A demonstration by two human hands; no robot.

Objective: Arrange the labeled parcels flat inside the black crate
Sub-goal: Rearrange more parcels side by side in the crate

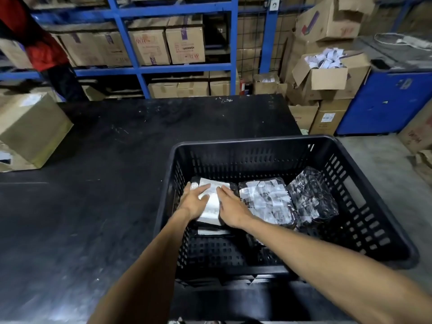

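A black slatted plastic crate (257, 142) stands at the right front of a black table. Inside it, at the far left, lies a parcel with a white label (213, 202). My left hand (195, 201) and my right hand (230, 206) both rest flat on it, fingers spread, one on each side of the label. A second wrapped parcel (266, 202) lies flat in the middle. A third, dark wrapped parcel (313, 197) leans tilted against the right wall. Another white label edge (214, 231) shows below my hands.
A taped cardboard box (30, 129) sits on the table's left edge. Blue shelving (131, 43) with cartons stands behind the table. Stacked cartons (327, 78) and a blue cabinet (388, 104) stand at the right. A person in red (39, 43) is at the far left.
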